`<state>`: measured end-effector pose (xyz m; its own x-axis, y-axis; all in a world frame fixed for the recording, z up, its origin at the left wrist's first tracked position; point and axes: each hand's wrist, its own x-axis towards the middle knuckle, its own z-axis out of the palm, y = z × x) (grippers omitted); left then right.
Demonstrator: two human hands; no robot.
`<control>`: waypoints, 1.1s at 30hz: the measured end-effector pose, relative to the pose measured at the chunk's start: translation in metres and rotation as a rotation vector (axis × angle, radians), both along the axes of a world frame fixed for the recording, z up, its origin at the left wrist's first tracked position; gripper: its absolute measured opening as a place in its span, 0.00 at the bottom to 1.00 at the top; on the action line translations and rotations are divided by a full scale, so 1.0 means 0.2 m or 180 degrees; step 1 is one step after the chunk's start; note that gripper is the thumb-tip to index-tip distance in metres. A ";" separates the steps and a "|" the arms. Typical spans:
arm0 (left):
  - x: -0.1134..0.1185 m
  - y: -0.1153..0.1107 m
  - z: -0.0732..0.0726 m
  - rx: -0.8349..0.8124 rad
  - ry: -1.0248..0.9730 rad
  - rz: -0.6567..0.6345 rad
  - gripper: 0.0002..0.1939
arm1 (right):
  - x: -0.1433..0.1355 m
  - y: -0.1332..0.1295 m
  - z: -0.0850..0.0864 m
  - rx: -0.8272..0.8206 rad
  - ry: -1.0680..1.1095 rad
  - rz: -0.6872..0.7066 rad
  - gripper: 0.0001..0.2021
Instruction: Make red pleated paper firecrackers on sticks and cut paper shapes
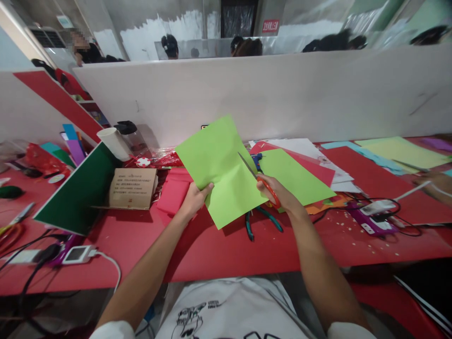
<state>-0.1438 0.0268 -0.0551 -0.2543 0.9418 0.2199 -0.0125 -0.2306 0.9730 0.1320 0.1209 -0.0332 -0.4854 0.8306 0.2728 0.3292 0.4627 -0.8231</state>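
Note:
A light green sheet of paper is held up above the red table, a soft crease across its middle. My left hand grips its lower left edge, thumb on top. In my right hand are scissors with orange handles, fingers closed round the handles. The scissors' blades point up and left, over the right part of the sheet. Just below the sheet, teal-handled pliers lie on the table. Another light green sheet rests to the right, beside a blue tool.
A dark green board leans at left by a cardboard box and folded red paper. Purple power strips with cables lie at both sides. A white partition stands behind. Another person's hand is at far right.

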 end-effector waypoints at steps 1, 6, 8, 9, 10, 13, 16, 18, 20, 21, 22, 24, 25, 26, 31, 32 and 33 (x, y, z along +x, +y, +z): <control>0.00 0.00 0.00 0.0011 -0.0003 -0.0008 0.25 | 0.00 -0.01 0.01 0.0028 -0.0002 0.0029 0.28; 0.01 0.01 -0.01 -0.0012 -0.0106 -0.0040 0.26 | -0.02 -0.06 0.06 -0.0203 0.0000 0.0193 0.30; 0.00 0.01 -0.01 -0.0021 -0.0101 -0.0036 0.26 | -0.03 -0.06 0.07 -0.0224 0.0001 0.0218 0.30; 0.00 0.01 -0.01 -0.0021 -0.0089 -0.0031 0.26 | -0.03 -0.05 0.07 -0.0189 0.0006 0.0227 0.30; 0.00 0.01 -0.01 -0.0021 -0.0075 -0.0027 0.27 | -0.02 -0.05 0.06 -0.0138 0.0009 0.0231 0.30; -0.01 0.01 -0.01 -0.0052 -0.0013 -0.0048 0.26 | -0.02 -0.02 0.03 0.0049 -0.0039 0.0233 0.28; 0.00 0.00 0.00 -0.0076 0.0056 -0.0104 0.25 | -0.01 0.00 0.02 0.0194 -0.0107 0.0237 0.27; 0.00 0.00 0.00 -0.0089 0.0045 -0.0114 0.25 | -0.02 -0.01 0.02 0.0194 -0.0120 0.0235 0.28; 0.00 0.00 0.01 -0.0095 0.0011 -0.0118 0.26 | -0.02 -0.02 0.04 0.0121 -0.0118 0.0227 0.29; 0.00 0.00 0.01 -0.0096 -0.0006 -0.0116 0.26 | -0.02 -0.03 0.04 0.0074 -0.0114 0.0224 0.30; 0.00 0.00 0.01 -0.0098 -0.0018 -0.0112 0.26 | -0.02 -0.03 0.05 0.0027 -0.0110 0.0228 0.31; 0.00 0.00 0.01 -0.0097 -0.0020 -0.0109 0.25 | -0.03 -0.05 0.07 -0.0035 -0.0086 0.0247 0.32; 0.00 0.00 0.01 -0.0095 -0.0012 -0.0106 0.25 | -0.03 -0.05 0.07 -0.0053 -0.0072 0.0254 0.32; 0.00 0.00 0.01 -0.0090 -0.0003 -0.0108 0.25 | -0.03 -0.06 0.08 -0.0071 -0.0060 0.0252 0.32; 0.00 0.00 0.01 -0.0130 0.0008 -0.0119 0.25 | -0.03 -0.06 0.08 -0.0032 0.0017 0.0271 0.32; 0.00 0.00 0.01 -0.0146 0.0001 -0.0122 0.24 | -0.03 -0.05 0.08 -0.0006 0.0019 0.0287 0.33; 0.01 0.00 0.01 -0.0154 -0.0008 -0.0130 0.24 | -0.03 -0.05 0.08 0.0020 0.0011 0.0296 0.33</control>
